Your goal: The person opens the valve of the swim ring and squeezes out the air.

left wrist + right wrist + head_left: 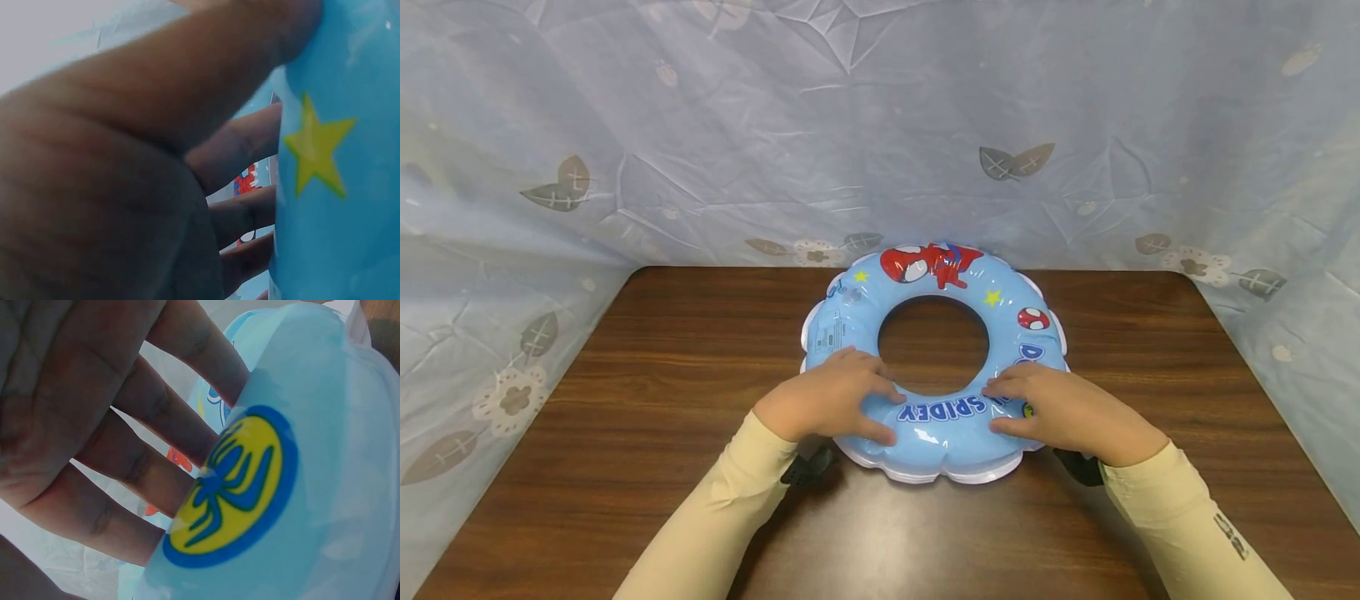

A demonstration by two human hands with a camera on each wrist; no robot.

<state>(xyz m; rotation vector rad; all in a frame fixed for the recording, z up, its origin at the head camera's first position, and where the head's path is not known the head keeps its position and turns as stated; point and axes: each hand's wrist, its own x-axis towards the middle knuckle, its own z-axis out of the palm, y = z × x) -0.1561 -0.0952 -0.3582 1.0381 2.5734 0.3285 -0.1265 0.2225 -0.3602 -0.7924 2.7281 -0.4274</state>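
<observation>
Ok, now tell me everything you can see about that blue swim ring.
The swim ring is light blue, looks like glossy, inflated plastic, and has a round center hole and a scalloped white edge. Its prints include a red masked figure on the far side, yellow stars, blue lettering with SPIDEY, and a yellow-and-blue spider emblem. It appears to lie roughly flat on the brown table. The left hand and right hand touch its near left and near right parts.

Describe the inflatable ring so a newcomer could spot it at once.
Find the brown table, then the left hand and right hand touching the ring. Glossy light blue with a scalloped white edge, it alone has a big round central hole.
</observation>
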